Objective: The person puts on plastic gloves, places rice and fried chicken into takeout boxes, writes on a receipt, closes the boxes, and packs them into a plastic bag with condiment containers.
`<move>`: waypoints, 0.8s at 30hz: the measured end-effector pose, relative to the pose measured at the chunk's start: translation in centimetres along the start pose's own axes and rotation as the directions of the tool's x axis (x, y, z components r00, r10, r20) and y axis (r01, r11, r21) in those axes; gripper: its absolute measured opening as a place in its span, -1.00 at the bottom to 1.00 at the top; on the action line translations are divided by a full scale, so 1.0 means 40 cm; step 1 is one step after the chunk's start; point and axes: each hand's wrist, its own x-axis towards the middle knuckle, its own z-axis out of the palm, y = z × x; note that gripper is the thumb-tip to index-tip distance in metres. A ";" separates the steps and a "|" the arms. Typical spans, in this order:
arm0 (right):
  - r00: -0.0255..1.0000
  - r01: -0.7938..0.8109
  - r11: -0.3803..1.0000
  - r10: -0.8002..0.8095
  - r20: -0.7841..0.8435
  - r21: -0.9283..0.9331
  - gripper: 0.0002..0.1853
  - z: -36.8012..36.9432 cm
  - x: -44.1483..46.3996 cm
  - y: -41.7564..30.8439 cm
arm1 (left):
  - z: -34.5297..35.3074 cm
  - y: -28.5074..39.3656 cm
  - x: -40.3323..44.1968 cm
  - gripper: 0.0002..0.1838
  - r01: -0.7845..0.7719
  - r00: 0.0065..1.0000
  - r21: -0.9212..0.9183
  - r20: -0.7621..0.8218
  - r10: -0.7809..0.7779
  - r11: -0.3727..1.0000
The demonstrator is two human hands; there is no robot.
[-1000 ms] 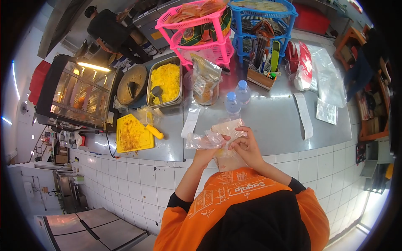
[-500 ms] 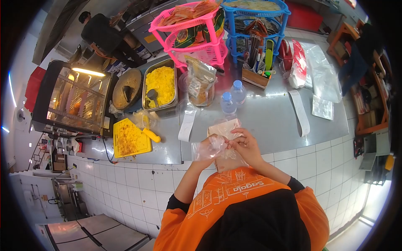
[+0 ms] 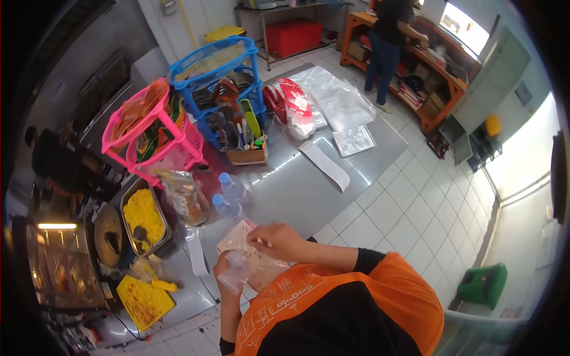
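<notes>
In front of my orange apron is a clear plastic bag with a pale, box-like packet in it, printed in reddish tones. My left hand is closed around the gathered plastic, and a loose clear flap covers part of its fingers. Bent over the bag's upper part, my right hand has its fingertips pinched together on the film. The exact spot they grip is partly hidden. Just beyond the packet stand two small water bottles with blue caps.
To the left are a tray of yellow rice, a yellow cutting board and a filled plastic pouch. Pink and blue basket racks stand behind. Paper strips and clear bags lie rightward. Two other people work farther off.
My view has swung to the right, so the counter's things sit farther left. My right hand has shifted up and over the bag; my left still grips the plastic.
</notes>
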 end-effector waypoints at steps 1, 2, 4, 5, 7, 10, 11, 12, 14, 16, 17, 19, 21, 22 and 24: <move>0.995 0.030 0.993 -0.019 0.093 -0.115 -0.85 0.014 -0.015 -0.024 | -0.010 0.023 0.000 -0.77 -0.002 1.000 -0.007 0.028 0.002 1.000; 0.982 0.073 0.970 -0.029 0.189 -0.230 -0.85 0.018 -0.017 -0.035 | -0.020 0.043 0.005 -0.76 -0.021 0.998 0.041 0.055 0.019 0.999; 0.959 0.231 0.935 -0.172 0.226 -0.268 -0.83 0.016 -0.003 -0.016 | -0.028 0.067 0.011 -0.74 -0.062 0.994 0.124 0.101 0.050 0.990; 0.938 0.307 0.909 -0.239 0.250 -0.283 -0.81 0.015 0.004 -0.004 | -0.032 0.051 0.016 -0.73 -0.096 0.990 0.044 0.104 0.091 0.994; 0.885 0.385 0.881 -0.268 0.380 -0.276 -0.84 0.014 0.002 0.008 | -0.057 0.008 0.033 -0.73 -0.449 0.875 0.743 0.253 0.412 0.496; 0.846 0.445 0.882 -0.356 0.396 -0.157 -0.88 0.023 -0.026 0.003 | -0.071 0.054 0.065 -0.73 -0.204 0.976 0.504 0.036 0.215 0.840; 0.844 0.455 0.885 -0.392 0.367 -0.102 -0.89 0.026 -0.040 0.000 | -0.070 0.087 0.076 -0.72 0.044 0.999 0.126 -0.032 -0.040 0.991; 0.863 0.431 0.899 -0.386 0.327 -0.074 -0.90 0.016 -0.046 0.008 | -0.063 0.089 0.079 -0.71 0.007 0.994 0.263 -0.104 0.021 0.965; 0.888 0.400 0.916 -0.383 0.255 -0.021 -0.91 -0.045 -0.041 0.059 | -0.042 0.093 0.095 -0.67 -0.036 0.956 0.516 -0.231 0.179 0.856; 0.960 0.280 0.945 -0.275 0.054 -0.169 -0.90 -0.122 -0.064 0.162 | -0.023 0.115 0.110 -0.62 -0.081 0.903 0.215 -0.398 0.164 0.973; 0.987 0.151 0.965 -0.159 -0.021 -0.214 -0.92 -0.145 -0.093 0.277 | -0.009 0.156 0.107 -0.62 -0.081 0.877 0.128 -0.461 0.132 0.988; 0.894 -0.419 0.856 0.330 -0.304 -0.303 -0.68 -0.236 -0.138 0.380 | -0.006 0.195 0.087 -0.64 -0.183 0.864 0.012 -0.476 0.166 0.983; 0.796 -0.602 0.658 0.449 -0.406 -0.452 -0.49 -0.303 -0.149 0.409 | -0.003 0.209 0.062 -0.67 -0.376 0.858 -0.070 -0.403 0.319 0.924; 0.762 -0.639 0.654 0.466 -0.450 -0.405 -0.45 -0.316 -0.155 0.434 | 0.022 0.215 0.065 -0.69 -0.439 0.844 -0.001 -0.345 0.412 0.899; 0.742 -0.663 0.661 0.518 -0.426 -0.350 -0.44 -0.326 -0.149 0.461 | 0.108 0.231 0.090 -0.72 -0.564 0.798 0.110 -0.186 0.574 0.819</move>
